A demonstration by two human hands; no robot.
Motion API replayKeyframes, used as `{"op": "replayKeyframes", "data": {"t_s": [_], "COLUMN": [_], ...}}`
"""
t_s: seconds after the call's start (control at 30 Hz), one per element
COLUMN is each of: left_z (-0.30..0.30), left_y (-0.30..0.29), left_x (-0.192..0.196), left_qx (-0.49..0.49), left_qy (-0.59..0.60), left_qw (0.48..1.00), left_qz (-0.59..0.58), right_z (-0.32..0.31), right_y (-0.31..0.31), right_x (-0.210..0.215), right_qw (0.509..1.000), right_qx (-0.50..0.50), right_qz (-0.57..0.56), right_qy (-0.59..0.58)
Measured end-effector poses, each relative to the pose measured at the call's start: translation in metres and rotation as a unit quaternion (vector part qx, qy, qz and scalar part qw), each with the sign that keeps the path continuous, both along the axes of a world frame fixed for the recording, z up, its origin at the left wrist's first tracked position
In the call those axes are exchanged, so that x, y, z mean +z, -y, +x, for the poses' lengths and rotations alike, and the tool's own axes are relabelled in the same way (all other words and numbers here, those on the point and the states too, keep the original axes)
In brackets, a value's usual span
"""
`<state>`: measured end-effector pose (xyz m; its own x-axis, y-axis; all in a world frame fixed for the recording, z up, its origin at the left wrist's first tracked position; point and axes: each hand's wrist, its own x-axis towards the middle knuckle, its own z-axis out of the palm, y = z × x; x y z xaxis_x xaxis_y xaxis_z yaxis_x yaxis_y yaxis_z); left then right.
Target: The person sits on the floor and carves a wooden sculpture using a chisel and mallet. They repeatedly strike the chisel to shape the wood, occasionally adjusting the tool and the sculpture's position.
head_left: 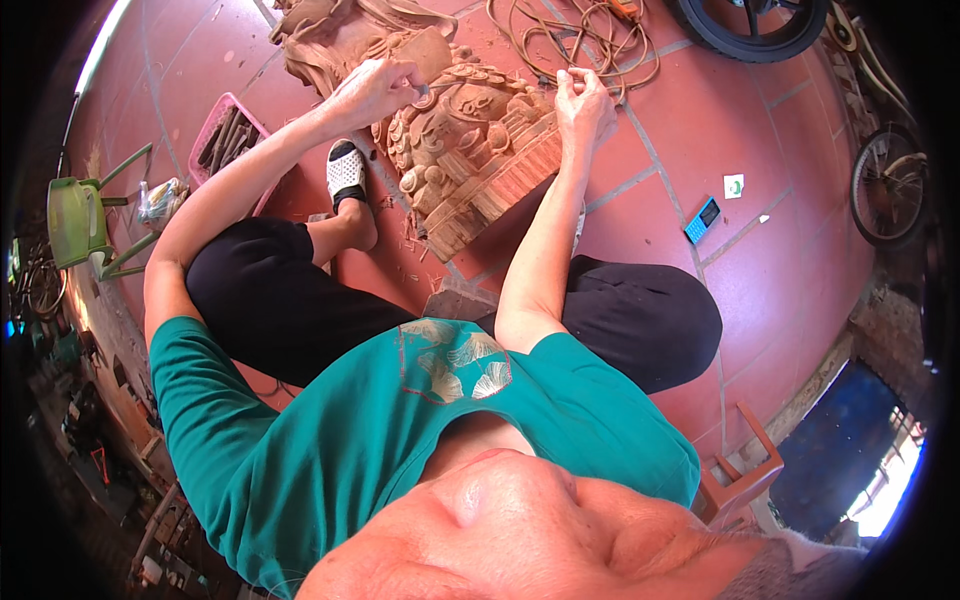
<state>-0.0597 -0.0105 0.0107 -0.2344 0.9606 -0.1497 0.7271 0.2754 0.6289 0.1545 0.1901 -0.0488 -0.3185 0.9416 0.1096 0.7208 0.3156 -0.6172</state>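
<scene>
A carved brown wooden sculpture (465, 140) lies on the floor between my feet, covered in deep curls and rounded relief, with a stepped block at its near end. My left hand (372, 95) is raised over its left side, fingers closed in a pinch. Beyond the carving's right edge, my right hand (585, 108) is held up with thumb and fingertips pressed together. Whatever either pinch holds is too small to make out. My left foot wears a white perforated sandal (346, 172) beside the carving.
To the left are a pink basket (262, 128) of dark tool-like sticks, a plastic bag (160, 203) and a green stool (78, 222). An orange cable (572, 50) coils beyond the carving. A blue phone (702, 221) lies right; wheels (750, 45) stand at the far right.
</scene>
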Motion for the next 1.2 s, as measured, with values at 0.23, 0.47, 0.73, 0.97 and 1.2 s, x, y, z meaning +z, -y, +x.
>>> {"op": "replayKeyframes", "data": {"t_s": [0.23,0.47,0.73,0.97,1.2], "left_z": [0.017,0.001,0.007,0.002,0.000], "left_y": [0.016,0.017,0.012,0.009,0.027], "left_x": [0.004,-0.009,0.018,0.027,0.014], "left_qx": [-0.132,-0.071,-0.074,-0.104,-0.076], "left_qy": [-0.258,-0.131,-0.171,-0.169,-0.167], "left_qw": [0.955,0.984,0.982,0.980,0.983], "left_qz": [0.065,0.101,-0.037,0.014,-0.019], "right_z": [0.002,-0.004,-0.082,0.065,0.288], "right_y": [0.000,-0.006,-0.107,-0.214,-0.195], "right_x": [-0.004,0.031,0.134,0.152,-0.047], "right_qw": [0.996,0.933,0.909,0.900,0.978], "right_qx": [0.011,0.033,0.391,0.343,-0.118], "right_qz": [0.023,-0.055,0.016,0.133,-0.104], "right_qy": [-0.089,-0.355,-0.146,0.233,-0.140]}}
